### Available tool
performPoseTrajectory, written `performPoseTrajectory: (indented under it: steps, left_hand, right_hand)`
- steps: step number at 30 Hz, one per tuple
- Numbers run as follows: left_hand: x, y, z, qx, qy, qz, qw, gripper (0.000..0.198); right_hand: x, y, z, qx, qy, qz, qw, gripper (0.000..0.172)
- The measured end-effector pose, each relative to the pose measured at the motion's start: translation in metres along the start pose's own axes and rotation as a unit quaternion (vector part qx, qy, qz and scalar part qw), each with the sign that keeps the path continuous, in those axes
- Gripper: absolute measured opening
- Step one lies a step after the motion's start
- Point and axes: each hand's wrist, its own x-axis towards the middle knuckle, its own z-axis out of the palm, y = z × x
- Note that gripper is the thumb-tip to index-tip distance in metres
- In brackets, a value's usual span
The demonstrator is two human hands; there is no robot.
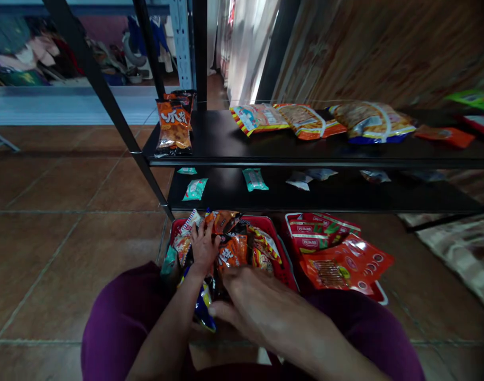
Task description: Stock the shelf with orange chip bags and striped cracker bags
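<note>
My left hand (204, 248) is spreading its fingers over snack bags (233, 250) in the red basket (284, 271), below the black shelf (242, 151). My right hand (252, 299) is hanging over the near side, apart from the left; grip hidden, cannot tell. Second basket (380, 294) is sitting alongside.

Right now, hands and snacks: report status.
Left hand spread over snack packets in red basket. Right hand over near side, grip hidden. Second basket close alongside.

Head-worn view from close above the knees (120, 325), forward and down toward black shelving (213, 138).
</note>
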Motion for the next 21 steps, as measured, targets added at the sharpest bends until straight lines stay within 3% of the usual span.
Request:
performPoseTrajectory:
  steps: [2, 4, 6, 9, 12, 16, 21]
  left_hand:
    - [0.000, -0.001, 0.000, 0.001, -0.007, -0.005, 1.000, 0.058]
    - [0.000, -0.001, 0.001, 0.002, -0.009, -0.010, 1.000, 0.058]
    - [0.001, -0.001, 0.003, 0.004, -0.008, -0.013, 1.000, 0.059]
    - [0.003, 0.002, 0.003, 0.005, -0.014, -0.020, 1.000, 0.060]
    - [0.004, 0.008, -0.001, 0.005, -0.027, -0.036, 0.999, 0.061]
    - [0.007, 0.013, -0.007, 0.007, -0.048, -0.049, 0.998, 0.063]
    - [0.013, 0.005, -0.013, 0.010, -0.084, -0.025, 0.996, 0.066]
  right_hand:
    - [-0.001, 0.012, 0.003, -0.035, -0.037, 0.075, 0.996, 0.061]
    - [0.000, 0.025, 0.022, -0.036, -0.058, 0.118, 0.991, 0.094]
    - [0.000, 0.035, 0.052, -0.001, -0.055, 0.123, 0.991, 0.106]
    - [0.003, 0.046, 0.094, 0.048, -0.021, 0.116, 0.992, 0.094]
    - [0.011, 0.056, 0.116, 0.093, 0.030, 0.107, 0.989, 0.081]
    - [0.019, 0.065, 0.116, 0.127, 0.072, 0.086, 0.986, 0.072]
    - [0.012, 0.063, 0.097, 0.112, 0.045, 0.046, 0.992, 0.056]
